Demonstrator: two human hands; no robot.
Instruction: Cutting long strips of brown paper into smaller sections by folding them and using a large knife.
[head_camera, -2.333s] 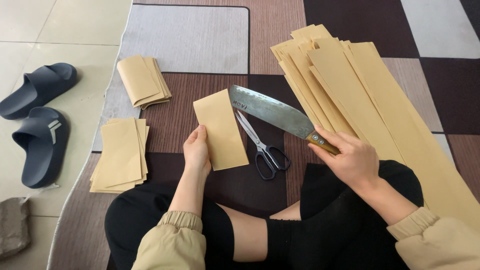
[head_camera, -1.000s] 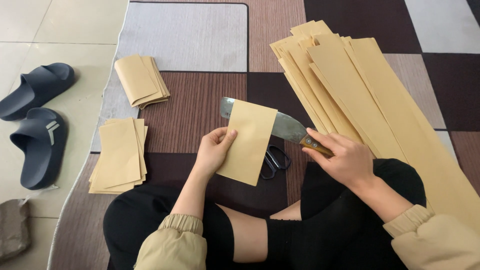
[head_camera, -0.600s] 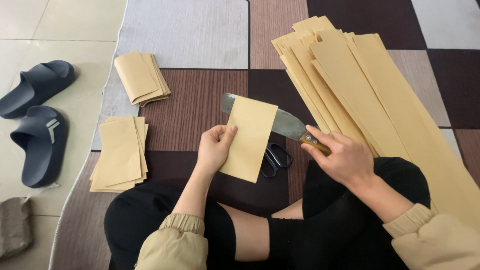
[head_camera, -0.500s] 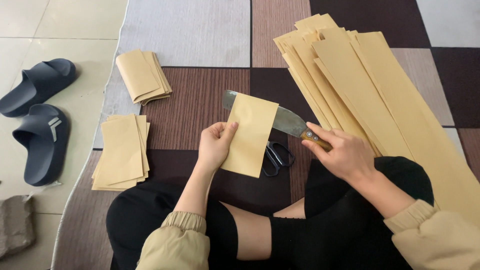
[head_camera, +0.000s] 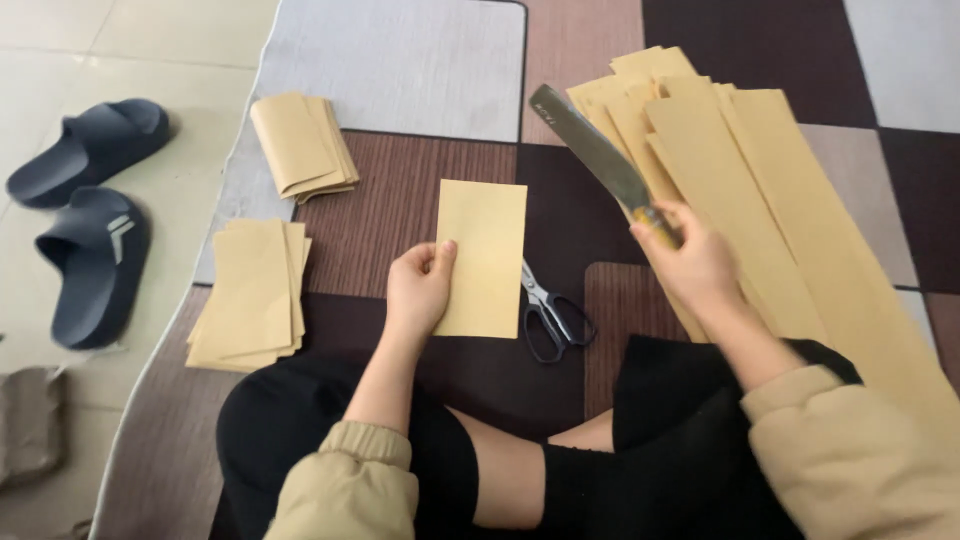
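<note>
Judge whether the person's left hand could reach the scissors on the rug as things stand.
Probably yes: the scissors lie just right of the left hand with nothing between, but that hand holds a tan paper sheet, so it isn't free.

A home floor used as a workspace, patchwork rug in brown and grey squares over pale tiles, dark slippers left beside the rug, a person sitting cross-legged among paper stacks

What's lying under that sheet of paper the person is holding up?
Under the paper sheet in the left hand are the patchwork rug and black scissors, whose blade tips the sheet hides. Anything else beneath cannot be seen.
</note>
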